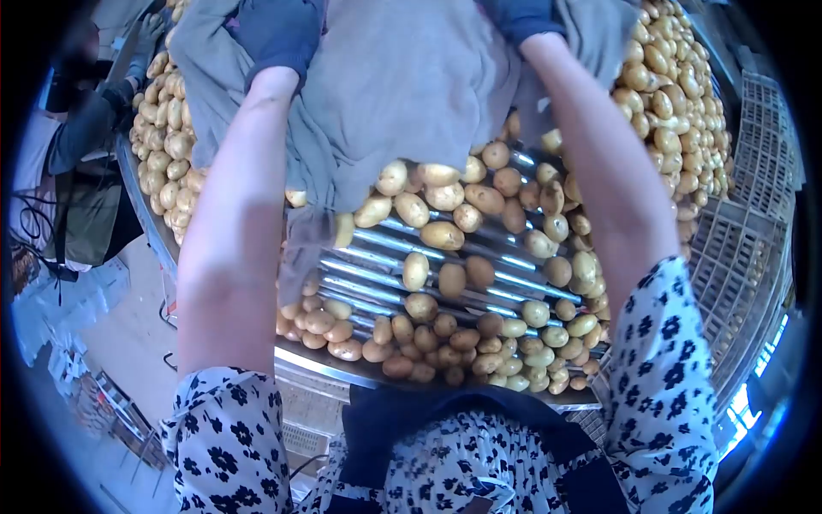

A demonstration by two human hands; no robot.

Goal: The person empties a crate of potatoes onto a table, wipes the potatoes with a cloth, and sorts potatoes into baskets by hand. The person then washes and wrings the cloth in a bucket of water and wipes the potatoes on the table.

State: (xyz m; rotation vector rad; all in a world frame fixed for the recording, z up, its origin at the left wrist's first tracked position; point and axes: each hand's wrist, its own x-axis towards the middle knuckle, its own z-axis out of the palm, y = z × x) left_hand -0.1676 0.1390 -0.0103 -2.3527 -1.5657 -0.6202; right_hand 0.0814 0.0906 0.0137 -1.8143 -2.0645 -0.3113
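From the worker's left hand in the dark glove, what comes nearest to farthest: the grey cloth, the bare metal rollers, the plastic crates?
1. Grey cloth: the left hand grips it at the top.
2. Metal rollers: below, mid-picture, amid potatoes.
3. Plastic crates: far right, beyond the table's edge.

Potatoes [442, 234] are lying on the roller conveyor [377, 265] in numbers too great to count. One grey cloth [402, 86] is covering them. Two gloved hands, left [278, 34] and right [522, 17], are showing.
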